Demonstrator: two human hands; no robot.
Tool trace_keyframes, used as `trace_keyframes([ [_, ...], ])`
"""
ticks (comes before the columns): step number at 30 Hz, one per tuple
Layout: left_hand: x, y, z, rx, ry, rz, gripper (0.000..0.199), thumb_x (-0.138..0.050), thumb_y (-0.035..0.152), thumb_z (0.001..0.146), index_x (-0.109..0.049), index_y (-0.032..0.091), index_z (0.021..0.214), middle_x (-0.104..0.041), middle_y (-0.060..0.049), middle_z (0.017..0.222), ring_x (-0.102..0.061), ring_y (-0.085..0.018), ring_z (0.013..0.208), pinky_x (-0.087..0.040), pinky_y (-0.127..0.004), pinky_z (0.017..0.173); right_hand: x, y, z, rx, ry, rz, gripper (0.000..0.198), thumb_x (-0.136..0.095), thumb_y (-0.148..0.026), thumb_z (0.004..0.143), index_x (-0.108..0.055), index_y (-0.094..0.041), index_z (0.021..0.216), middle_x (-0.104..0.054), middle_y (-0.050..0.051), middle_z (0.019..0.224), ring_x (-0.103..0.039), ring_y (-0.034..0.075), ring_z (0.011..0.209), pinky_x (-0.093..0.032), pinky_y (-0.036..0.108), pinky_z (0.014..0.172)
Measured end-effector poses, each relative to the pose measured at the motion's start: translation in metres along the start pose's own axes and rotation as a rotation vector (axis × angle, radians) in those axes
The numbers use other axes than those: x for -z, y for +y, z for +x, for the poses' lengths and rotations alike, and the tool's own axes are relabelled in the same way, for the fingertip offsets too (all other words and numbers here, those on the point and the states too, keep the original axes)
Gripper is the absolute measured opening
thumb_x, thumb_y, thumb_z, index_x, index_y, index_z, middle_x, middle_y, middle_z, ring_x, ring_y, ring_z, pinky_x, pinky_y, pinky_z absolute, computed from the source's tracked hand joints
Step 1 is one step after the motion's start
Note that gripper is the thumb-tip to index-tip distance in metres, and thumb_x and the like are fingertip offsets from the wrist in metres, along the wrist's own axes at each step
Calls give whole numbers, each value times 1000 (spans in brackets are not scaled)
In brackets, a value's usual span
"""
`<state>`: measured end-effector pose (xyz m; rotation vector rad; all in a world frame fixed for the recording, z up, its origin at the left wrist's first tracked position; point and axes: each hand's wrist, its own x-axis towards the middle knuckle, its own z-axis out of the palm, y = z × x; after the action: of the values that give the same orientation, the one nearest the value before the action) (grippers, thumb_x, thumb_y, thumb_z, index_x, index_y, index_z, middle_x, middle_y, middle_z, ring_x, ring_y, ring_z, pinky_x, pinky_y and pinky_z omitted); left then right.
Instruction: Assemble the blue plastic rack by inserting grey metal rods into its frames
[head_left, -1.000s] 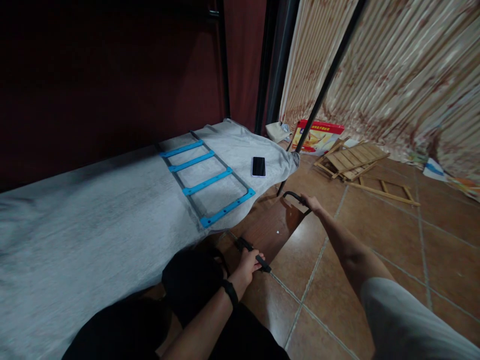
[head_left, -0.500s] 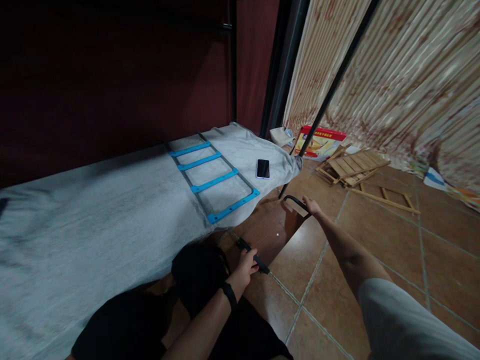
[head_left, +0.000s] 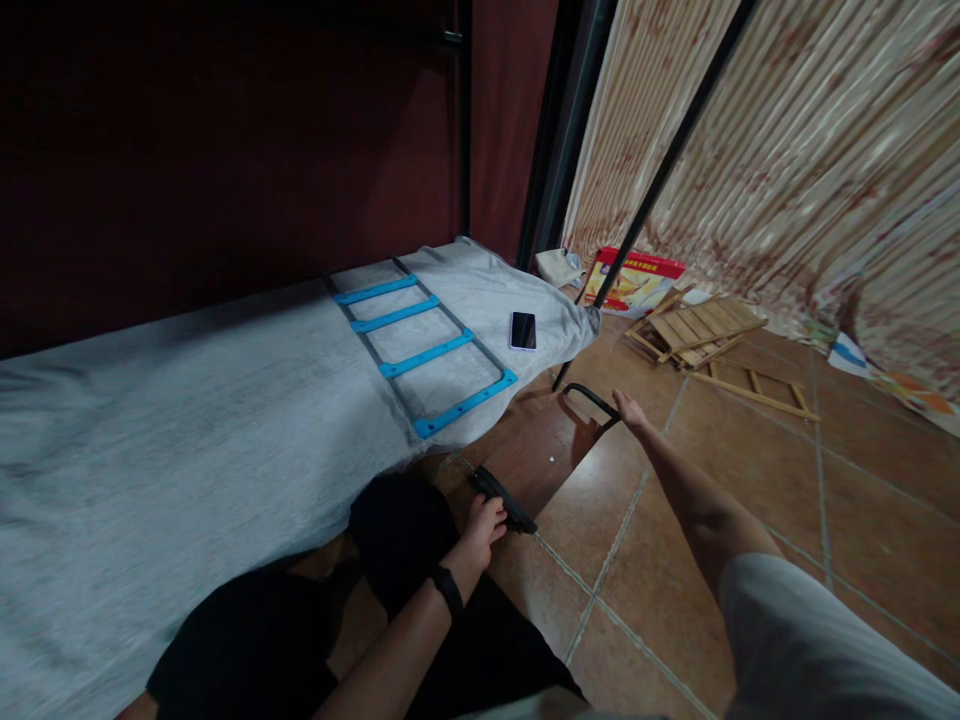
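A brown wood-grain board [head_left: 551,450] with a black bar at each end is held low over the tiled floor, in front of my knees. At its near end, my left hand [head_left: 481,530], with a black band on the wrist, has its fingers curled against the black bar [head_left: 510,503]. My right hand [head_left: 628,409] reaches out to the far end and grips the corner of the bent black tube [head_left: 589,395] there. A small white spot [head_left: 552,459] shows on the board's face. The board's underside is hidden.
Beside me a bed with a grey sheet [head_left: 247,400] carries a blue-runged ladder-like frame [head_left: 448,350] and a phone [head_left: 523,331]. A slanting black pole [head_left: 667,165] stands beyond. Wooden slatted pieces [head_left: 701,330] and a red box [head_left: 634,283] sit near the curtain [head_left: 817,150].
My left hand has shifted slightly back along the near bar, and the bar has tilted a little. My right hand stays at the far tube. The whole view has shifted slightly.
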<state>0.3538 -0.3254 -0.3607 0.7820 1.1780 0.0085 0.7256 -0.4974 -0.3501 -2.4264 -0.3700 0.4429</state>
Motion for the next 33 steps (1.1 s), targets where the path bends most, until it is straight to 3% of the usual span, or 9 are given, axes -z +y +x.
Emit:
trace_keyframes([
  [8,21,14,-16,-59,11,-76,40,-61,14,84,-50,18,122,-65,-12,110,-65,-20,104,-53,-32,87,0,21,6,-56,148,-31,45,-35,-52,94,-67,-21,96,-70,10,94,-62,26,106,-47,33,91],
  [13,48,48,-31,-218,24,-119,31,-64,18,81,-58,18,112,-66,-9,100,-65,-19,97,-53,-31,82,0,11,15,-48,246,-22,42,-37,-42,90,-69,-17,100,-69,17,105,-60,30,113,-46,36,95],
  [16,67,84,-34,-386,55,-156,27,-64,17,80,-61,19,107,-65,-5,91,-63,-16,86,-52,-28,77,-12,-14,24,5,319,2,47,-37,-36,87,-65,-13,116,-64,19,122,-56,31,120,-42,38,101],
  [19,81,124,-29,-530,131,-250,23,-63,15,78,-61,18,101,-64,-3,87,-62,-14,79,-50,-27,75,-37,-54,30,157,335,61,48,-40,-33,84,-63,-14,121,-63,16,126,-56,28,119,-42,38,103],
  [24,106,166,-17,-595,244,-322,25,-61,11,78,-61,18,102,-63,-4,85,-61,-14,78,-52,-27,74,-92,-123,33,399,169,131,47,-43,-31,82,-62,-17,122,-65,12,119,-60,25,110,-46,38,100],
  [27,138,169,-16,-599,259,-316,26,-64,11,78,-63,17,103,-65,-6,88,-64,-15,82,-53,-28,76,-123,-153,37,455,87,101,44,-45,-31,81,-63,-19,120,-64,11,116,-61,25,106,-47,39,99],
  [33,239,152,-20,-563,379,-296,23,-63,10,81,-66,13,104,-70,-9,86,-67,-16,77,-52,-26,71,-165,-192,46,489,46,-102,43,-46,-28,82,-63,-13,119,-59,18,126,-62,27,109,-45,36,101],
])
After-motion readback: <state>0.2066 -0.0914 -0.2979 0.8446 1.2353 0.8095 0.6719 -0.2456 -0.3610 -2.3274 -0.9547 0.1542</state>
